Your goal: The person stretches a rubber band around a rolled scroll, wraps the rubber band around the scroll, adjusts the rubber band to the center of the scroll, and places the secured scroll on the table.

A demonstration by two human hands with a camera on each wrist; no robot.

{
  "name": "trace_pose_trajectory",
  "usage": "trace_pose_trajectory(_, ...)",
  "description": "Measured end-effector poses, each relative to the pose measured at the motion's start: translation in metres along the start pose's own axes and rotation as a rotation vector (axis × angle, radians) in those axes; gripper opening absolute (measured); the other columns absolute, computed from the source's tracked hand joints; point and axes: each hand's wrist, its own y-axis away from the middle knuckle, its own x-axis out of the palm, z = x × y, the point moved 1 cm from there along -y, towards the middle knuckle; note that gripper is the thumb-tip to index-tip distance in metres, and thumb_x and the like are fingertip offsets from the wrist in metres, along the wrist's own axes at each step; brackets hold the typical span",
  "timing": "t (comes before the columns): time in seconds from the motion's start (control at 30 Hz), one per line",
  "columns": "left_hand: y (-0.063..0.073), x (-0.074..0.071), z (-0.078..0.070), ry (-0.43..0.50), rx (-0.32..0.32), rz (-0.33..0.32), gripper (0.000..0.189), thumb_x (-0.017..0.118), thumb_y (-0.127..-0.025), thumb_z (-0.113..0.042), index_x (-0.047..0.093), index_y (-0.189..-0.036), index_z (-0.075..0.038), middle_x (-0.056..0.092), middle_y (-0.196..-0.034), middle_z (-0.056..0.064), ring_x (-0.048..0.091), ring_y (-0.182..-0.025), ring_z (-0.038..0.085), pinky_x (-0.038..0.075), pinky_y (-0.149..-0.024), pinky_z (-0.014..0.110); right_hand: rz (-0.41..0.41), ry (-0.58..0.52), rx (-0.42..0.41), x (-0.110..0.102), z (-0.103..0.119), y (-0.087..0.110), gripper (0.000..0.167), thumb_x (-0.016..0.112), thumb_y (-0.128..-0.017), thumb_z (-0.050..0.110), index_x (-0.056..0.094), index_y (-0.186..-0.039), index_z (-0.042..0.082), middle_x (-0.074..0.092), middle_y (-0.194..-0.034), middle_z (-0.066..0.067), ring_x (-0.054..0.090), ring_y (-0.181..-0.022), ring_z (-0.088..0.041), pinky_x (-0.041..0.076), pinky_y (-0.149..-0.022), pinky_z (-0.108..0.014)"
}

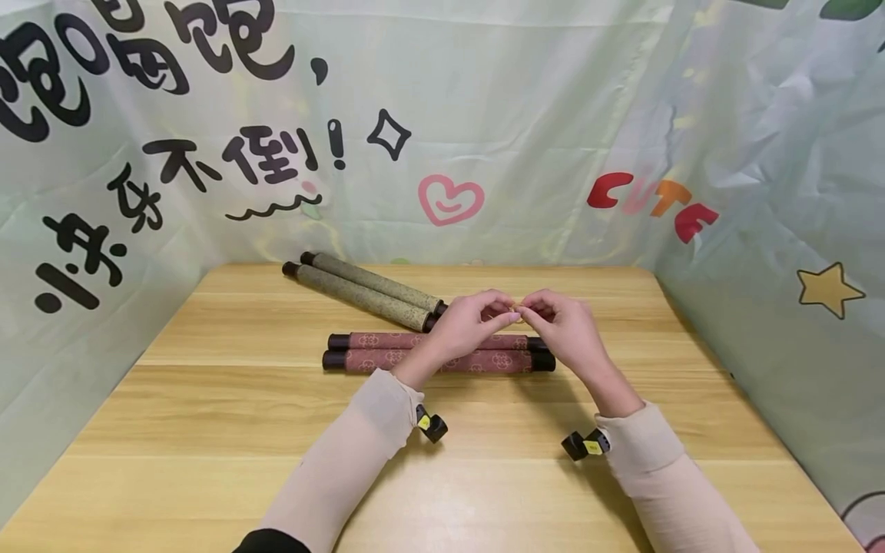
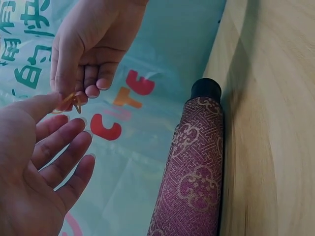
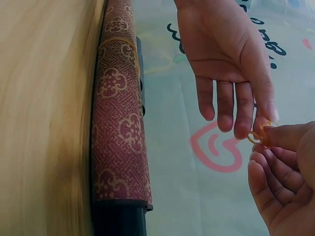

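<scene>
Above the table, my left hand (image 1: 462,326) and right hand (image 1: 572,330) meet fingertip to fingertip. Between thumb and forefinger each pinches a thin yellow rubber band (image 2: 75,101), looped and small in the right wrist view. Below and behind the hands lie two dark red patterned scrolls (image 1: 373,361) with black end knobs, side by side. Around one red scroll (image 3: 118,91) runs a thin yellow band (image 3: 120,39). Two olive-green speckled scrolls (image 1: 359,296) rest at an angle farther back, their right ends near my left hand.
The wooden table (image 1: 207,430) spreads out under everything. Printed cloth walls (image 1: 539,138) stand at its back and both sides. A small black camera (image 1: 432,424) sits at the left wrist, another camera (image 1: 584,445) at the right.
</scene>
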Motion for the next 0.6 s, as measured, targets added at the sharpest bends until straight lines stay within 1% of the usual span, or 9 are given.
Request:
trace_pose_trajectory(0.13, 0.0009, -0.0003, -0.0009, -0.032, 0.017, -0.002, 0.027, 0.061, -0.097, -0.033, 0.067, -0.116, -0.015, 0.07, -0.1, -0.006, 0.063, -0.087, 0.005, 0.051, -0.077, 0.02, -0.004, 0.005, -0.011, 0.0021, -0.0005, 0.0004, 0.012, 0.068, -0.094, 0.02, 0.071, -0.096, 0.009, 0.071, -0.085, -0.002, 0.065, -0.071, -0.013, 0.054, -0.062, -0.031)
trace_pose_trajectory(0.4, 0.0012, -0.0028, -0.0009, -0.101, 0.031, -0.009, 0.016, 0.062, -0.098, -0.022, 0.068, -0.11, -0.014, 0.07, -0.096, -0.005, 0.064, -0.085, 0.006, 0.051, -0.076, 0.02, 0.007, 0.0, -0.026, 0.0016, -0.0011, 0.0012, 0.015, 0.067, -0.094, 0.026, 0.071, -0.096, 0.011, 0.071, -0.085, -0.003, 0.062, -0.069, -0.013, 0.05, -0.06, -0.03)
trace_pose_trajectory(0.53, 0.002, -0.0053, 0.0017, -0.096, 0.035, -0.022, 0.016, 0.062, -0.098, -0.021, 0.068, -0.109, -0.013, 0.07, -0.096, -0.004, 0.064, -0.083, 0.005, 0.051, -0.075, 0.019, 0.01, -0.012, -0.046, 0.0005, -0.002, 0.0014, 0.016, 0.066, -0.095, 0.027, 0.071, -0.096, 0.012, 0.071, -0.085, -0.002, 0.06, -0.068, -0.013, 0.049, -0.059, -0.028)
trace_pose_trajectory(0.6, 0.0026, -0.0065, 0.0026, -0.091, 0.039, -0.03, 0.016, 0.063, -0.097, -0.021, 0.068, -0.109, -0.012, 0.07, -0.096, -0.004, 0.064, -0.083, 0.006, 0.051, -0.075, 0.019, 0.005, -0.026, -0.052, -0.0002, -0.0028, 0.0013, 0.015, 0.066, -0.094, 0.027, 0.072, -0.095, 0.013, 0.07, -0.084, 0.0, 0.06, -0.068, -0.013, 0.048, -0.058, -0.026)
